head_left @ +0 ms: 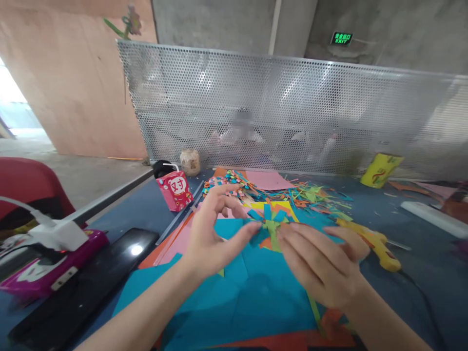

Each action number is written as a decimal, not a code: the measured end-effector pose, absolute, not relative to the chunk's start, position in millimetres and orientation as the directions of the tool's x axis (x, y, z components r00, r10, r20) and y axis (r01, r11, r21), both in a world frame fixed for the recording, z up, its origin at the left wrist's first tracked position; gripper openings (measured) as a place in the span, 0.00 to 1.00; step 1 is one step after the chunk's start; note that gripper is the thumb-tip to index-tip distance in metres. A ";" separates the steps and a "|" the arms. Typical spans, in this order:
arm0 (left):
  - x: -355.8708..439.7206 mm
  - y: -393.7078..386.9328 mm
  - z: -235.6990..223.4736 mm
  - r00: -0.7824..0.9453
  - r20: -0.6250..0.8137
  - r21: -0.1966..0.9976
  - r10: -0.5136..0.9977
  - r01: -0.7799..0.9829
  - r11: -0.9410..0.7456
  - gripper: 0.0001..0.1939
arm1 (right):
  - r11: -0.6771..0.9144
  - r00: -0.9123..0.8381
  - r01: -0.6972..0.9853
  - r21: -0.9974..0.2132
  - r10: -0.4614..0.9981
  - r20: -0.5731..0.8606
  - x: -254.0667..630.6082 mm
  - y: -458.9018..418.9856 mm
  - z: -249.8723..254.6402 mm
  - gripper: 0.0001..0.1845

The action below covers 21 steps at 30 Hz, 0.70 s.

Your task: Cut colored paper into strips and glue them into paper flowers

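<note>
A small flower-like piece of paper strips [271,227], blue, green and orange, sits between my hands above the blue paper [252,302]. My right hand [325,261] has its fingers together, with the fingertips on the piece's right side. They partly hide it, and the thumb's contact is not visible. To the left, my left hand [215,234] is open, its fingers curved and apart from the thumb. That thumb's tip is close to the left end of a blue strip; I cannot tell whether it touches.
Cut strips [234,185] pile up behind the hands, near pink paper [268,180]. A yellow glue gun [376,241] lies right, a yellow container [380,170] beyond it. On the left are a red drink carton [175,190], a black phone [87,282] and a purple power strip [47,273]. A perforated metal screen [292,107] stands behind.
</note>
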<state>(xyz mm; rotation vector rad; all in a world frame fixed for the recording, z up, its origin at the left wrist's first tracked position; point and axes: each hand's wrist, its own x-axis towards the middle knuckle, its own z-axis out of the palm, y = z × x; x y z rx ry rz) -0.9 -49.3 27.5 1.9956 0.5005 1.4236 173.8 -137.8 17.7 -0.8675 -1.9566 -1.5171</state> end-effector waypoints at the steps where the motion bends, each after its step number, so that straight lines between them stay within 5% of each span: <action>1: -2.2 -51.6 25.8 0.350 0.770 0.590 0.534 -0.069 -0.805 0.25 | 0.139 -0.678 0.735 0.663 0.139 0.722 173.1 -140.6 17.8 0.07; 5: -4.2 -54.4 17.7 0.312 0.903 0.344 0.295 -0.116 -0.932 0.31 | 0.021 -0.678 0.734 0.679 0.091 0.729 172.3 -147.2 23.0 0.10; 8: -4.1 -55.1 16.1 0.301 0.918 0.299 0.258 -0.098 -0.949 0.32 | -0.011 -0.671 0.736 0.677 0.118 0.732 170.8 -149.1 30.1 0.09; 12: -3.4 -60.0 21.6 0.343 0.921 0.189 0.185 0.022 -0.982 0.20 | -0.032 -0.697 0.710 0.704 0.118 0.708 169.9 -149.2 34.0 0.08; 21: -3.7 -64.2 25.9 0.355 0.920 0.134 0.168 0.121 -0.984 0.08 | -0.039 -0.714 0.692 0.721 0.111 0.691 171.8 -149.6 31.1 0.07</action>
